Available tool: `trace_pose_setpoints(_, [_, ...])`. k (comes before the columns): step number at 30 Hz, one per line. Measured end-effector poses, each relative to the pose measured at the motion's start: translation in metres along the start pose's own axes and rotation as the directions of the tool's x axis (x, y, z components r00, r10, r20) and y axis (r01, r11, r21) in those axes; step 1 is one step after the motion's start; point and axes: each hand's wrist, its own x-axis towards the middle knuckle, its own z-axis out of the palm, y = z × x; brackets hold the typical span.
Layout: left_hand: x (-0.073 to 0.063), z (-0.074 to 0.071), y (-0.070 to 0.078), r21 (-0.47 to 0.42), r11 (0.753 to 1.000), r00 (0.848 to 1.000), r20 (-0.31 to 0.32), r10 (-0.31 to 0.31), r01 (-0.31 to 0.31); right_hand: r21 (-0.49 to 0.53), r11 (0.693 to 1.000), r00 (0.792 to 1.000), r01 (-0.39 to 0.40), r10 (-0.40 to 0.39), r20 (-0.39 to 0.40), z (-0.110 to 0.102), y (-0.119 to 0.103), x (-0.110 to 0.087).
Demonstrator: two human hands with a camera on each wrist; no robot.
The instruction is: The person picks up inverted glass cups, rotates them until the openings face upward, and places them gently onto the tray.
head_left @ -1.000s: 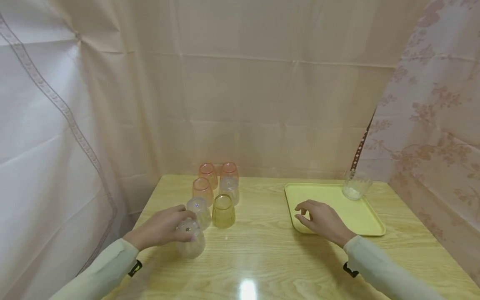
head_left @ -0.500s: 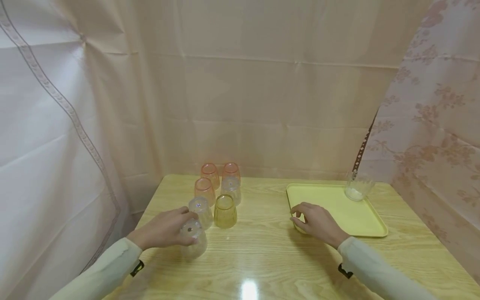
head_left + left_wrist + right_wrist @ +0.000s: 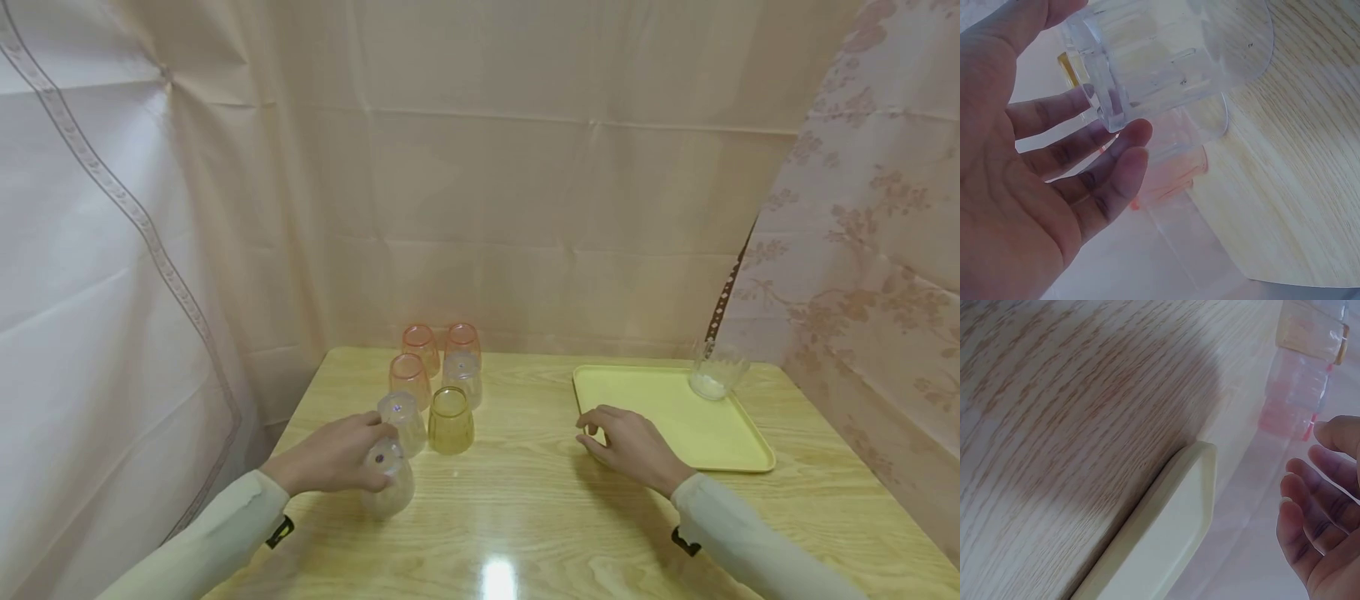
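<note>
In the head view my left hand (image 3: pixel 337 454) holds the nearest clear glass (image 3: pixel 392 492) by its upturned base, thumb on the near side and fingers on the far side. The left wrist view shows fingers (image 3: pixel 1129 169) curled beside the base of this clear glass (image 3: pixel 1160 56). Just behind it stands another upside-down clear glass (image 3: pixel 405 425), with an amber glass (image 3: pixel 451 425) to its right. My right hand (image 3: pixel 637 446), holding nothing, hovers by the left edge of the yellow tray (image 3: pixel 667 408), its fingers loosely bent.
Farther back are upside-down pink glasses (image 3: pixel 409 383) and one more clear glass (image 3: pixel 462 383). An upright clear glass (image 3: pixel 711 379) stands in the tray's far right corner. Cloth (image 3: pixel 525 233) hangs behind the wooden table (image 3: pixel 525 500) and along both sides.
My right hand has drifted a little to the left, toward the tray's edge. The left hand stays at the nearest clear glass with only a slight shift.
</note>
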Motion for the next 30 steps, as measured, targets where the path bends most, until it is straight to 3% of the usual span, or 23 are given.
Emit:
trace_pose_setpoints(6, [0.0,-0.002,0.0,-0.002,1.0,1.0,0.01,0.008,-0.008,0.0,1.0,1.0,0.002,-0.002,0.011,0.001,0.001,0.001])
trace_pose_setpoints(19, [0.0,0.001,0.0,0.013,1.0,0.999,-0.045,0.025,-0.024,0.004,1.0,0.999,-0.03,0.03,0.022,-0.002,-0.001,-0.001])
trace_pose_setpoints(30, [0.003,0.008,0.004,-0.202,0.979,0.995,-0.098,0.02,-0.039,0.004,1.0,1.0,-0.012,0.012,-0.007,-0.002,-0.004,-0.001])
